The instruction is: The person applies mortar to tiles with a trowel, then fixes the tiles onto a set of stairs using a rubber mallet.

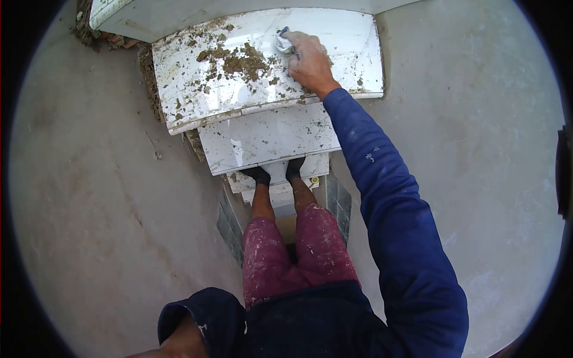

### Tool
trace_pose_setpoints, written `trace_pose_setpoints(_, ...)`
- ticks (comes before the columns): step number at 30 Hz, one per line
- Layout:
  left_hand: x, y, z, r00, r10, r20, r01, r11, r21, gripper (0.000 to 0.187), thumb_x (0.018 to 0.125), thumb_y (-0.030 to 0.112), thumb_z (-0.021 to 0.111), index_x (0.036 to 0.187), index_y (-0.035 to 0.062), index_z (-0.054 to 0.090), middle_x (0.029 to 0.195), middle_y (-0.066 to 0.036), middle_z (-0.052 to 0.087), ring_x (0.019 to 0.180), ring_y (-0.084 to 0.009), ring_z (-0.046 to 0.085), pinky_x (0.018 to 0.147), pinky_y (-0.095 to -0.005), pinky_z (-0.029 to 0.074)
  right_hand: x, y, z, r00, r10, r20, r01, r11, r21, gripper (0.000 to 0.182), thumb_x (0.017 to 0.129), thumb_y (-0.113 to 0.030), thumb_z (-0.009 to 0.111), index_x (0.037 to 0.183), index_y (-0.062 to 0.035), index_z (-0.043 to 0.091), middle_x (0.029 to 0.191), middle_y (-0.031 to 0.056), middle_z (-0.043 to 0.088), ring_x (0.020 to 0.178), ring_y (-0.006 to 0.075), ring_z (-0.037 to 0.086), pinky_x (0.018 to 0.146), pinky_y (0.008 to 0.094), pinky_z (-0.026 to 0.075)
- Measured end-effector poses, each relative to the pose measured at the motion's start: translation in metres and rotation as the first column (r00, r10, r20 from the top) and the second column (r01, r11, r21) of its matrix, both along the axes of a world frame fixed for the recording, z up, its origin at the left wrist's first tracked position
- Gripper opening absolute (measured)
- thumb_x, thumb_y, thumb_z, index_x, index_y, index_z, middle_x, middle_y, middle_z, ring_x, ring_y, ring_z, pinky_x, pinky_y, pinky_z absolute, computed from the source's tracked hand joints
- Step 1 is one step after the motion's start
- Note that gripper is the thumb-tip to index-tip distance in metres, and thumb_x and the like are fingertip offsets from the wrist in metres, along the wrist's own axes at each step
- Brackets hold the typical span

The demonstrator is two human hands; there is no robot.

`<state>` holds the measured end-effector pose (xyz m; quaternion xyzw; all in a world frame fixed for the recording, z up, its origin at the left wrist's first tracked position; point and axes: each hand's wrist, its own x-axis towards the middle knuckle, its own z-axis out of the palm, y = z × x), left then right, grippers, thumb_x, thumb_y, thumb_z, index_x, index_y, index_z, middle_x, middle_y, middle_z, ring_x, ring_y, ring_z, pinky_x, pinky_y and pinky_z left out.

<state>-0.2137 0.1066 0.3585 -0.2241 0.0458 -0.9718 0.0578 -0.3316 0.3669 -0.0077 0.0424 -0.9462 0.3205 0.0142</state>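
My right hand [310, 62] is closed round a crumpled whitish cloth [284, 44] with a dark blue bit at its top. It is over the right part of a glossy white stair tread [352, 42]. Left of the cloth, clumps of brown dirt [242, 62] lie on that tread, with smaller crumbs scattered around them. Of my left arm only the forearm near the sleeve shows at the bottom edge; the left hand itself is out of the frame.
Below is a second white tread [262, 137] with specks of dirt. My feet stand on lower steps, beside a small yellow round object [314, 180]. Grey walls [89, 179] flank the stairs, and a higher step [179, 21] rises at the top.
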Motion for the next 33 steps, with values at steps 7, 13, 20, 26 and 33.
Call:
trace_pose_setpoints(7, -0.022, -0.025, -0.227, 0.669, 0.691, 0.275, 0.595, -0.275, -0.755, 0.051, 0.106, 0.034, 0.05, 0.143, -0.0015, 0.049, 0.131, -0.014, 0.062, 0.119, -0.0215, 0.06, 0.093, -0.0324, 0.047, 0.044, 0.167, -0.018, 0.957, -0.281, 0.072, 0.161, 0.722, 0.673, 0.042, 0.086, -0.003, 0.053, 0.126, -0.0069, 0.063, 0.138, 0.0132, 0.059, 0.115, 0.0371, 0.056, 0.1, 0.0486, 0.044)
trace_pose_setpoints(13, 0.042, -0.034, -0.303, 0.637, 0.67, 0.381, 0.681, -0.258, -0.686, 0.042, 0.101, 0.023, 0.061, 0.133, -0.0041, 0.058, 0.123, -0.014, 0.066, 0.11, -0.019, 0.063, 0.097, -0.0291, 0.047, 0.092, 0.149, 0.0, 0.891, -0.444, 0.092, 0.377, 0.838, 0.393, 0.047, 0.083, 0.002, 0.05, 0.128, -0.003, 0.063, 0.123, 0.0157, 0.067, 0.108, 0.04, 0.058, 0.095, 0.0446, 0.048)
trace_pose_setpoints(20, 0.222, -0.018, -0.335, 0.65, 0.482, 0.588, 0.696, -0.688, -0.206, 0.044, 0.096, 0.028, 0.062, 0.131, 0.002, 0.061, 0.126, -0.025, 0.061, 0.115, -0.0381, 0.061, 0.101, -0.0423, 0.047, 0.095, -0.092, -0.002, 0.968, -0.24, 0.067, 0.235, 0.969, 0.073, 0.049, 0.083, 0.007, 0.051, 0.129, -0.0019, 0.063, 0.135, 0.0179, 0.061, 0.101, 0.0328, 0.056, 0.09, 0.0432, 0.05)
trace_pose_setpoints(26, 0.221, -0.027, -0.309, 0.614, 0.529, 0.586, 0.77, -0.563, -0.299, 0.04, 0.095, 0.029, 0.062, 0.126, 0.0023, 0.063, 0.125, -0.022, 0.062, 0.114, -0.0358, 0.061, 0.1, -0.0424, 0.047, 0.079, -0.048, 0.042, 0.947, -0.319, 0.047, 0.322, 0.943, -0.087, 0.042, 0.084, 0.004, 0.054, 0.125, -0.0008, 0.063, 0.126, 0.0195, 0.064, 0.108, 0.0378, 0.058, 0.1, 0.0443, 0.045)
trace_pose_setpoints(33, 0.233, -0.029, -0.329, 0.7, 0.547, 0.459, 0.703, -0.639, -0.311, 0.036, 0.095, 0.025, 0.064, 0.123, 0.0023, 0.065, 0.122, -0.02, 0.064, 0.112, -0.0331, 0.062, 0.098, -0.0398, 0.048, 0.125, 0.032, -0.009, 0.912, -0.41, -0.024, 0.403, 0.884, 0.235, 0.048, 0.078, 0.005, 0.059, 0.124, -0.0045, 0.067, 0.123, 0.0163, 0.064, 0.11, 0.0361, 0.055, 0.1, 0.0429, 0.043)
